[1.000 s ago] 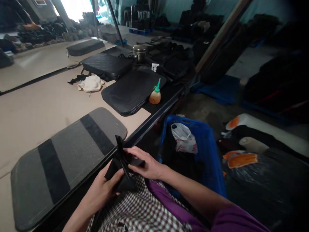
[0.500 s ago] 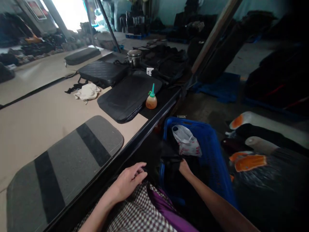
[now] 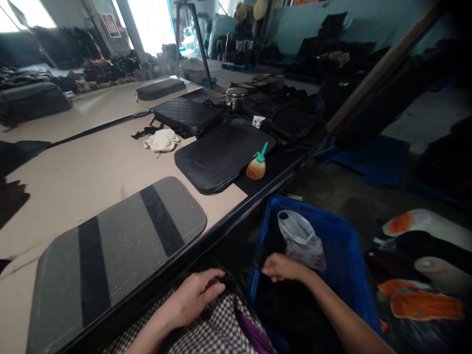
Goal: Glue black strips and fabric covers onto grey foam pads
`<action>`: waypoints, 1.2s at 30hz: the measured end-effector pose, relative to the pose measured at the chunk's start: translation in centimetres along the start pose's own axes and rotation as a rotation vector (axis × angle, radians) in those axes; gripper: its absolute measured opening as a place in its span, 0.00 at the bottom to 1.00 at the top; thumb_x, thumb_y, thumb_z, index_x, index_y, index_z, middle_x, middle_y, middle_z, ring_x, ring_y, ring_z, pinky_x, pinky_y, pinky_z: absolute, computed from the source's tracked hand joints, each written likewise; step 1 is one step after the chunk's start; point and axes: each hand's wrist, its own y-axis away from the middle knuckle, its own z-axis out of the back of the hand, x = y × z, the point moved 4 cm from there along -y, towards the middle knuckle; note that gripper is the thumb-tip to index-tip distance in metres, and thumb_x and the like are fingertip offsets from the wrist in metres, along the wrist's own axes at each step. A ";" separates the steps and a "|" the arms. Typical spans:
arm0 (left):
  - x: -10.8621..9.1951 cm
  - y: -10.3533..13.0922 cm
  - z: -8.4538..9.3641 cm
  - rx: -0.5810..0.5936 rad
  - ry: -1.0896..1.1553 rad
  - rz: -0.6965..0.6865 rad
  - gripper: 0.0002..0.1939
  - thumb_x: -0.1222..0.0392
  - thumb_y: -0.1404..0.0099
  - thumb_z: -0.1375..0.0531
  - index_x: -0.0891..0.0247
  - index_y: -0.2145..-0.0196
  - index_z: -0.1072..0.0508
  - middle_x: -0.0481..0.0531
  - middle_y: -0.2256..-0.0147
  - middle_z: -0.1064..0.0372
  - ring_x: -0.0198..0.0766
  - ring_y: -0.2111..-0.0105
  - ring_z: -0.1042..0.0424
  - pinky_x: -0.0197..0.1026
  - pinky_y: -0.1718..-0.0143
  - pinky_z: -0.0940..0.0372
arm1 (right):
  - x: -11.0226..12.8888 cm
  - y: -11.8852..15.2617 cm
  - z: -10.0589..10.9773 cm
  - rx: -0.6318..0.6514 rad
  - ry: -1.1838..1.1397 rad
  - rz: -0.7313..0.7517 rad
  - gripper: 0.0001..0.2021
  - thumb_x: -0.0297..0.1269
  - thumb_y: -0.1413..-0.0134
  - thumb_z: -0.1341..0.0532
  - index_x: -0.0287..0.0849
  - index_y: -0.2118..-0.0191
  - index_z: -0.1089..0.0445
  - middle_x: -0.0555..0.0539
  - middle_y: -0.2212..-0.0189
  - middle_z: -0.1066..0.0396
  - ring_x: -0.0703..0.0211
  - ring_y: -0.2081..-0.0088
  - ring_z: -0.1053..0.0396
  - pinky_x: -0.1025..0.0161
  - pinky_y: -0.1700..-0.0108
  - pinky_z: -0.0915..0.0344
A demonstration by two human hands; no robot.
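Your right hand is over the blue crate, inside its near left part, with the fingers curled in and the thumb close to them. Dark material lies in the crate below that hand and stretches back toward your forearm. Your fingertips point left, toward the crate's left wall, where everything is very dark; you can't tell from this view whether they are pinching the material, only touching it or just above it. The white plastic bag sits in the crate just beyond your knuckles, partly behind the hand.

Your left hand is over your lap, by the checked apron, with the fingers loosely bent and the thumb apart from them, released rather than clenched. It is well apart from the dark material in the crate, on the table side.

To your left, on the table, a gray panel with two black bands lies flat near the edge, beyond your left hand. Farther along are a flat black pad, an upright bottle with a green spout just beside the pad's right side, a crumpled white cloth, a quilted black pad and a metal pot.
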 end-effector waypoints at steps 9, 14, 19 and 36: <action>0.2 1.4 0.8 -0.081 0.046 -0.001 0.27 0.42 0.25 0.46 0.59 0.38 0.26 0.54 0.54 0.22 0.42 0.56 0.25 0.41 0.52 0.34 | 26.4 -8.9 3.2 -0.520 0.618 0.848 0.14 0.41 0.35 0.36 0.43 0.48 0.23 0.42 0.52 0.24 0.52 0.51 0.27 0.57 0.48 0.33; 1.3 2.7 0.9 -0.112 0.088 0.038 0.26 0.42 0.25 0.46 0.57 0.38 0.26 0.54 0.52 0.21 0.44 0.54 0.24 0.43 0.49 0.34 | 29.7 -14.0 4.9 -0.481 1.029 0.633 0.24 0.49 0.42 0.30 0.41 0.45 0.24 0.39 0.46 0.28 0.47 0.46 0.29 0.57 0.47 0.33; 1.5 3.0 0.4 -0.068 0.124 0.035 0.26 0.41 0.25 0.46 0.55 0.38 0.26 0.54 0.48 0.22 0.45 0.51 0.24 0.43 0.47 0.33 | 30.6 -15.7 5.0 -0.449 1.089 0.605 0.13 0.45 0.44 0.29 0.44 0.57 0.19 0.44 0.55 0.23 0.53 0.56 0.26 0.62 0.55 0.33; -2.5 4.3 4.1 -0.105 0.340 -0.018 0.25 0.42 0.25 0.44 0.60 0.42 0.25 0.53 0.59 0.22 0.37 0.64 0.26 0.40 0.59 0.33 | 30.8 -15.9 7.0 -0.636 0.716 0.701 0.11 0.34 0.46 0.37 0.38 0.62 0.18 0.46 0.67 0.20 0.57 0.64 0.24 0.66 0.62 0.35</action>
